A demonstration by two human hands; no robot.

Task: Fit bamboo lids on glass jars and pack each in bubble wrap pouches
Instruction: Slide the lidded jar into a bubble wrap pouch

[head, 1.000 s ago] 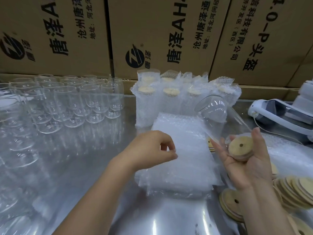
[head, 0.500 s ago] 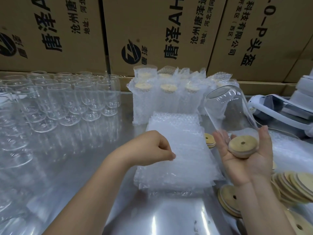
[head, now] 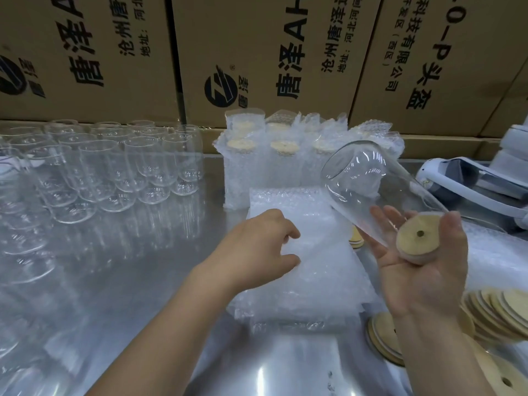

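My right hand (head: 423,270) holds a clear glass jar (head: 363,181) fitted with a round bamboo lid (head: 418,241). The lid end lies in my palm and the jar's base tilts up and away to the left. My left hand (head: 257,247) rests on a stack of bubble wrap pouches (head: 303,275) in the middle of the steel table, thumb and fingers pinching the top pouch at its left edge. Several empty glass jars (head: 114,170) stand at the left. Several jars packed in pouches (head: 274,167) stand behind the stack.
Loose bamboo lids (head: 497,315) lie piled at the right, with more at the near right edge. One lid (head: 355,241) peeks out beside the stack. Cardboard boxes (head: 271,52) wall off the back. A white device (head: 468,181) lies at the far right.
My right hand has tilted the lidded jar further to the left and drawn it a little nearer. My left hand has opened slightly and settled on the top pouch.
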